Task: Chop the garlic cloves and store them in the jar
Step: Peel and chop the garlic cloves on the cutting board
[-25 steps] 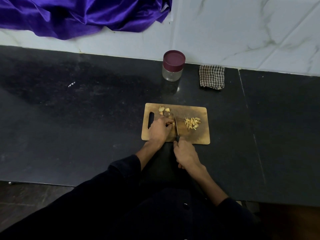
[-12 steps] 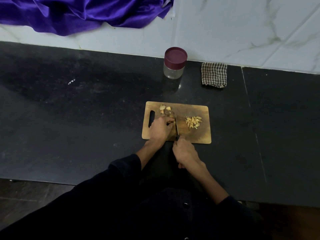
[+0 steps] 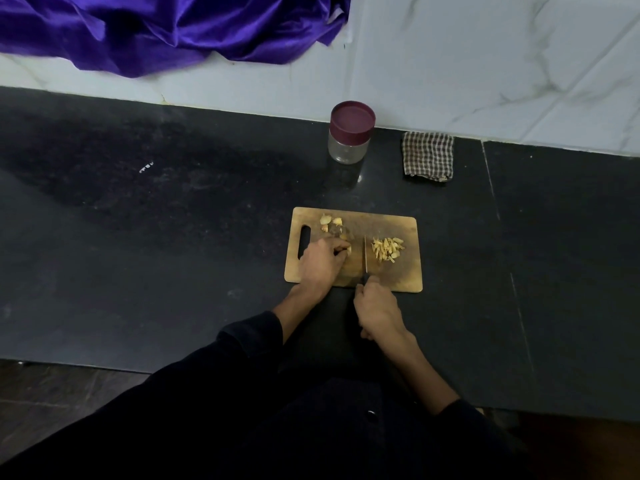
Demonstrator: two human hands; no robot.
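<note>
Two hands on board, left hand (image 3: 320, 263) pinching garlic clove (image 3: 347, 250), right hand (image 3: 377, 306) gripping knife (image 3: 365, 254)

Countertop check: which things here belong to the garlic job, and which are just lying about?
In the job:
knife, held by right hand
clove under left hand
whole cloves
chopped garlic
cutting board
jar, lid on

Lying about:
checked cloth
purple fabric
</note>
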